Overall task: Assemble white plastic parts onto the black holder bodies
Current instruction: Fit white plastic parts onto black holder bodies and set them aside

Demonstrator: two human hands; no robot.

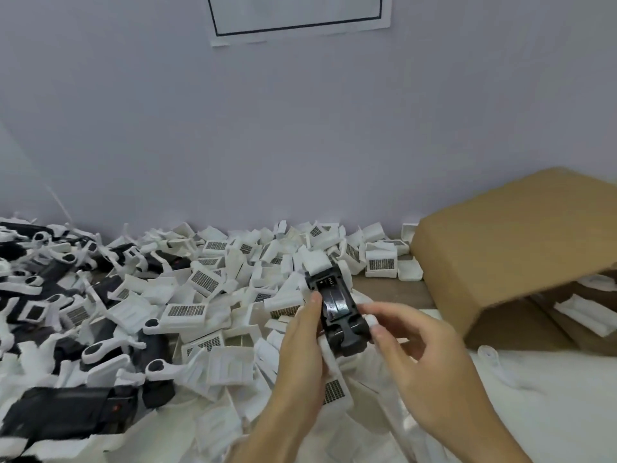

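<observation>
A black holder body [337, 305] is held up over the pile, its open cavity facing me. A white plastic part [317, 263] sits on its far end. My left hand [302, 349] grips the body from the left, thumb on its side edge. My right hand [410, 342] holds the near right side, fingertips by a small white piece [371, 320] at the body's corner. Loose white plastic parts [213, 285] with grid-patterned faces lie in a deep heap across the table behind and left of my hands.
Assembled black-and-white holders [50, 295] are piled at the far left. A tipped cardboard box [521, 255] lies at the right with white parts inside. A white cloth [551, 412] covers the near table. A grey wall [300, 145] stands close behind the heap.
</observation>
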